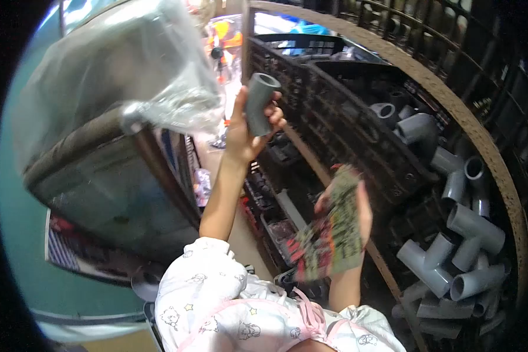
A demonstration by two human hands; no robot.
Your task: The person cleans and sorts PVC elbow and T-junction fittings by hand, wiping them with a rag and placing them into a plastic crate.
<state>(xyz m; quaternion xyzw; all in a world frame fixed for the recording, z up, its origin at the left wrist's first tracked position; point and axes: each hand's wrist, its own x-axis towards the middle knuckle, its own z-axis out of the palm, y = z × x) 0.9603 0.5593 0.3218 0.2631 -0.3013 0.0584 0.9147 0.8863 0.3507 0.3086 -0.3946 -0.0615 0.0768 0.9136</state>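
Observation:
My left hand (240,136) is raised near the middle of the view, its fingers wrapped round a grey plastic pipe elbow (258,108). The elbow stands roughly upright, with one round open end facing up. Lower and to the right, my right hand (365,214) grips a patterned cloth (334,229) in green, black and red. The cloth is blurred and hangs down over most of that hand, so several fingers are hidden. A gap separates the cloth from the elbow.
Dark plastic crates (358,117) on a shelf hold grey fittings. More grey pipe fittings (475,229) are piled at the right. On the left stand a framed glass panel (111,188) and a big clear plastic bag (129,64). Small bins (278,226) sit below my hands.

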